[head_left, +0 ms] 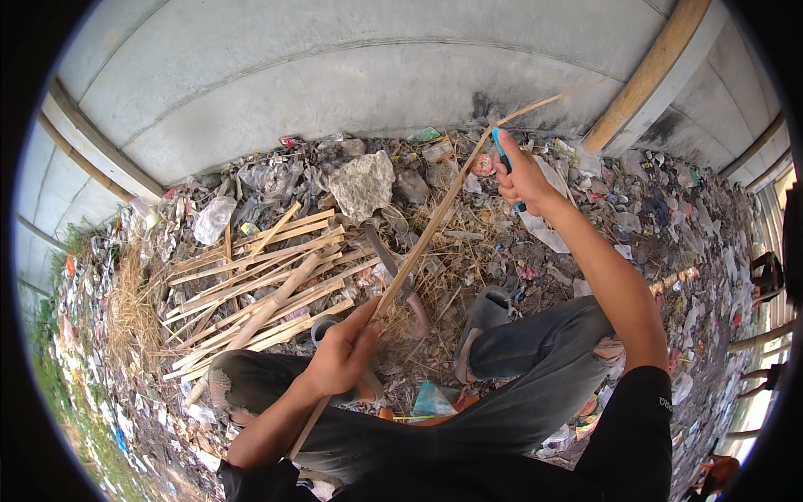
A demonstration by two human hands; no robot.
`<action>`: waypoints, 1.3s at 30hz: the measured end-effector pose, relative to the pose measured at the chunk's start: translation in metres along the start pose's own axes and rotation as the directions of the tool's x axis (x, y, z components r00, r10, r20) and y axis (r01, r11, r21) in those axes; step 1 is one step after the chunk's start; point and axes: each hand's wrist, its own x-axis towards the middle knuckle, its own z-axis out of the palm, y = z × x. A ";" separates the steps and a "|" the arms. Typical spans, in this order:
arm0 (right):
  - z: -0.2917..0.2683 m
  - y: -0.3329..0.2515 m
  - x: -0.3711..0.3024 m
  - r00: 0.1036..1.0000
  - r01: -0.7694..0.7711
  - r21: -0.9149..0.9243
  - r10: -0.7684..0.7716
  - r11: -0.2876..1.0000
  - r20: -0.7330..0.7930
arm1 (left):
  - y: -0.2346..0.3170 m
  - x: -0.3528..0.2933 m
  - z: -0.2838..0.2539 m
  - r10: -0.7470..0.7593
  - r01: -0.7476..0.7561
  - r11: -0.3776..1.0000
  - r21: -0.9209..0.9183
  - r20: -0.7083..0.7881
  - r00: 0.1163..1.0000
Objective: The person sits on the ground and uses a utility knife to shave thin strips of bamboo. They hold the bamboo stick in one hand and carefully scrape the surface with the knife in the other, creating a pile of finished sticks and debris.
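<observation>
A long, thin bamboo strip (435,219) slants from beside my left thigh up toward the wall. My left hand (345,353) is closed around its lower part. My right hand (525,174) grips the blue and black handle of a knife (501,147), thumb stretched along the handle. The blade meets the strip near its far end; the exact contact is too small to make out. Past the blade, a thin pale end bends off to the right. Left of my left hand lies a loose pile of split bamboo strips (259,289).
A curved tool with a dark blade and brown handle (416,311) lies between my boots. A large pale rock (362,182) sits before the grey concrete wall (335,92). Trash and dry straw (134,293) cover the ground. A wooden post (648,75) leans at the wall.
</observation>
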 end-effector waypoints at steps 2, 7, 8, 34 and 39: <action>-0.001 -0.013 -0.011 0.962 -0.209 0.444 0.102 0.871 0.253 | 0.000 -0.006 -0.002 -0.014 0.014 0.997 -0.073 0.003 1.000; 0.008 -0.026 -0.033 0.930 0.195 -0.587 -0.338 0.786 -0.143 | 0.004 -0.012 -0.004 0.019 -0.019 0.997 0.074 -0.004 1.000; 0.010 -0.027 -0.036 0.907 0.234 -0.600 -0.393 0.765 -0.149 | 0.005 -0.013 -0.005 0.057 -0.056 0.996 0.073 -0.008 0.998; -0.077 -0.047 -0.014 0.726 -0.277 -0.750 -0.381 0.601 -0.573 | 0.014 -0.025 -0.006 0.189 -0.170 0.941 0.291 -0.038 0.981; -0.129 0.045 -0.013 0.763 -0.219 -0.780 -0.396 0.586 -0.511 | 0.002 -0.016 -0.013 -0.012 0.034 0.974 0.226 -0.099 0.995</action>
